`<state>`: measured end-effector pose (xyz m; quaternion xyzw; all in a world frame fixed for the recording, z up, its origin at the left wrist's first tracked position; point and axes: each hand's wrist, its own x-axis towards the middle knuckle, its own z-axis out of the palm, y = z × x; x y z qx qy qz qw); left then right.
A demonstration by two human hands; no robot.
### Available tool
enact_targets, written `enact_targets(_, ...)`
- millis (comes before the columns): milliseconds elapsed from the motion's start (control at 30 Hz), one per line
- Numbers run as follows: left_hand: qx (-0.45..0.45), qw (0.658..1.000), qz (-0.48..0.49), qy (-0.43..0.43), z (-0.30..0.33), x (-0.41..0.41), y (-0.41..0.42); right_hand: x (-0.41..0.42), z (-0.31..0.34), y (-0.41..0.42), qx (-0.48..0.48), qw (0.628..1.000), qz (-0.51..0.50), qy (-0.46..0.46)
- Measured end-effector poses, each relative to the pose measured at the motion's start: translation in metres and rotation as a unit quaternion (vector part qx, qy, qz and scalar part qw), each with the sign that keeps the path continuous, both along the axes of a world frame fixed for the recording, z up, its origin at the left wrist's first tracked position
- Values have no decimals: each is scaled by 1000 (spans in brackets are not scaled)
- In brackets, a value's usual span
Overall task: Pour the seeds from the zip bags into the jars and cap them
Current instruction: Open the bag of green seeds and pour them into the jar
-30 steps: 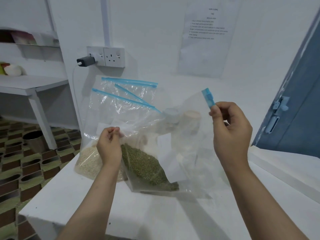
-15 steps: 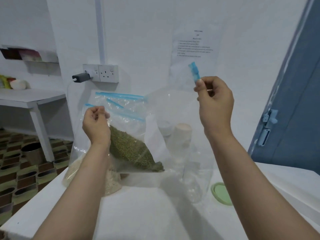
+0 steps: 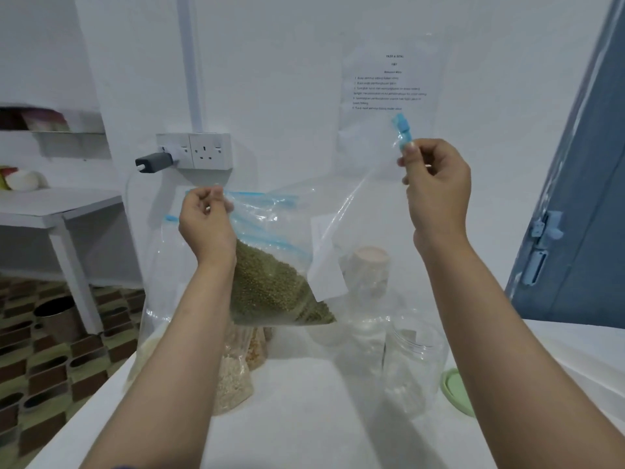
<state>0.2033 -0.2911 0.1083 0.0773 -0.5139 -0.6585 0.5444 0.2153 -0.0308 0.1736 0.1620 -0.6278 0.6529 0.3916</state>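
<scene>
A clear zip bag of green seeds [image 3: 274, 292] hangs in the air above the white table [image 3: 304, 418]. My left hand [image 3: 206, 221] pinches its top left edge. My right hand [image 3: 436, 184] pinches the other top corner by the blue zip end [image 3: 401, 130], held higher. The seeds have slid into the bag's lower corner. An open clear jar [image 3: 412, 360] stands below on the right, a green lid [image 3: 456, 390] lying beside it. A capped jar with a beige lid [image 3: 368, 265] stands behind.
More zip bags with pale seeds [image 3: 233, 377] lean against the wall behind the held bag. A wall socket with a plug [image 3: 192, 152] sits above them. A blue door [image 3: 581, 231] is on the right, and a side table [image 3: 57, 211] and patterned floor on the left.
Both hands have lifted the green-seed bag off the table and raised it. The right hand went up higher, tilting the bag. The open jar and green lid came into view.
</scene>
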Motion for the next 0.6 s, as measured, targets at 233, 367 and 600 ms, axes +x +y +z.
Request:
enact_targets(233, -21, 1000, -14, -16, 11, -23, -6, -17, -10, 2, -16, 1000, -13, -16)
enact_targets(367, -35, 999, -12, -16, 14, -33, -7, -20, -18, 11, -24, 999, -20, -24)
enact_targets(600, -52, 998, -34, -4, 13, -48, -10, -23, -31, 23, -50, 998, -4, -50)
